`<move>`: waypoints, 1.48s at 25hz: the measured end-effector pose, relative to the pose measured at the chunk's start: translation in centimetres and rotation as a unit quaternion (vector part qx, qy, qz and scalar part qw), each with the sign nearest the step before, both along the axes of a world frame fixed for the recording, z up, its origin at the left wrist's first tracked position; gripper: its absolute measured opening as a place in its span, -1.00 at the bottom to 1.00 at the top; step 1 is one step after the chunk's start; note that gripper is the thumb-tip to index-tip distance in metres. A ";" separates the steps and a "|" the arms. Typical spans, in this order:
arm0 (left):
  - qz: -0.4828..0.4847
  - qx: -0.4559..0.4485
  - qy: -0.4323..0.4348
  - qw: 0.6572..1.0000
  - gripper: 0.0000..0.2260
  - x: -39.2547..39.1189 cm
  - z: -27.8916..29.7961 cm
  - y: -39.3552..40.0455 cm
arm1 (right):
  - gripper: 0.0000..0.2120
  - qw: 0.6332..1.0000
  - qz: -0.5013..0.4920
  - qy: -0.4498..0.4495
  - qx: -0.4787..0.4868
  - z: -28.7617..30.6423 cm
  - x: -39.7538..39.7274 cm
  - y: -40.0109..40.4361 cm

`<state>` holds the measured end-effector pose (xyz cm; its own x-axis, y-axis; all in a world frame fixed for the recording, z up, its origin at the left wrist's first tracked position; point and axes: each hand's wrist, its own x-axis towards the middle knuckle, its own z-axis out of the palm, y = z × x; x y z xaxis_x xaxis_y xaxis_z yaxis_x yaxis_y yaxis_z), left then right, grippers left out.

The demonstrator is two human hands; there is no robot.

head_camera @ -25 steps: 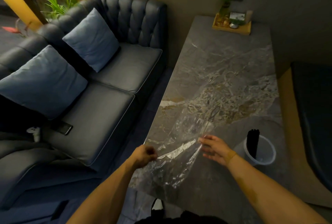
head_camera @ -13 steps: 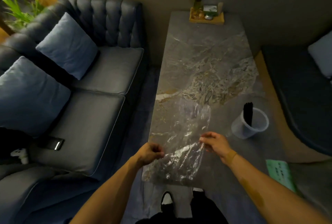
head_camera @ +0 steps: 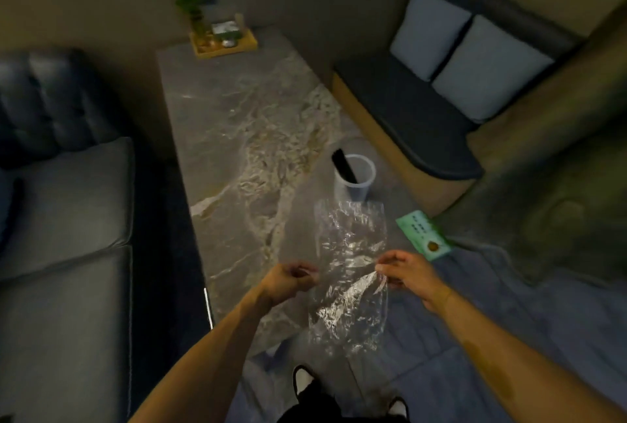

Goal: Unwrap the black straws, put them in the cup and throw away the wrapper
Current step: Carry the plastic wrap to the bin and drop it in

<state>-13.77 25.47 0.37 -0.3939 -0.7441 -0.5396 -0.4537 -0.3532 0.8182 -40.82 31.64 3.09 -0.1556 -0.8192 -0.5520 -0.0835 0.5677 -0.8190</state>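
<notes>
The crinkled clear plastic wrapper [head_camera: 349, 270] hangs stretched between both hands above the near end of the marble table [head_camera: 237, 137]. My left hand [head_camera: 288, 281] pinches its left edge and my right hand [head_camera: 407, 273] pinches its right edge. Beyond the wrapper stands a translucent cup [head_camera: 354, 178] on the table's right side, with the bundle of black straws [head_camera: 343, 164] leaning inside it.
A green card [head_camera: 425, 234] lies at the table's right edge. A wooden tray [head_camera: 224, 39] with a plant sits at the far end. A dark sofa [head_camera: 64, 219] runs along the left, a cushioned bench [head_camera: 407, 107] on the right. My shoes [head_camera: 305, 378] show below.
My view has swung to the right. The wrapper, held in both hands, has come off the table's left side and now hangs nearer the cup and the table's near right corner.
</notes>
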 end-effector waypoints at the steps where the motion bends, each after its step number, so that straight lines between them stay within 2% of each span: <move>1: -0.021 0.006 0.010 1.000 -0.76 -1.7 0.2 0.1 | -0.91 1.000 -0.023 0.002 -0.002 0.4 -1.3 1.5; 4: -0.074 0.011 0.026 0.997 -0.77 -6.7 0.5 1.2 | -0.91 0.997 -0.083 0.003 -0.007 1.2 -5.0 6.1; 7: -0.122 -0.011 0.045 0.991 -0.94 -11.9 0.9 3.8 | -0.90 0.988 -0.154 -0.003 -0.019 1.8 -8.7 11.8; 9: -0.164 -0.024 0.052 0.985 -0.92 -15.3 1.4 6.0 | -0.88 0.980 -0.197 -0.004 -0.025 2.0 -11.0 16.2; 12: -0.209 0.040 0.062 0.975 -0.95 -20.2 2.5 10.3 | -0.88 0.967 -0.252 -0.007 -0.029 2.0 -14.0 23.2; 14: -0.222 0.096 0.080 0.967 -0.86 -23.4 3.0 13.2 | -0.91 0.955 -0.293 -0.003 -0.034 1.9 -15.5 27.7; 18: -0.304 0.072 0.096 0.945 -0.67 -29.9 3.9 19.5 | -0.91 0.920 -0.388 0.028 -0.052 2.2 -18.4 35.8; 23: -0.394 0.024 0.088 0.915 -0.73 -36.5 3.9 26.0 | -0.91 0.892 -0.442 0.058 -0.069 2.6 -20.1 44.0; 26: -0.438 0.000 0.089 0.895 -0.85 -40.0 3.4 28.1 | -0.90 0.878 -0.469 0.061 -0.066 2.6 -21.1 46.8; 31: -0.477 -0.025 0.078 0.875 -0.79 -45.9 1.9 28.4 | -0.94 0.847 -0.526 0.057 -0.058 2.2 -24.2 47.8; 37: -0.485 -0.002 0.081 0.871 -0.83 -55.5 1.2 24.7 | -0.94 0.829 -0.550 0.078 -0.060 2.3 -32.2 44.6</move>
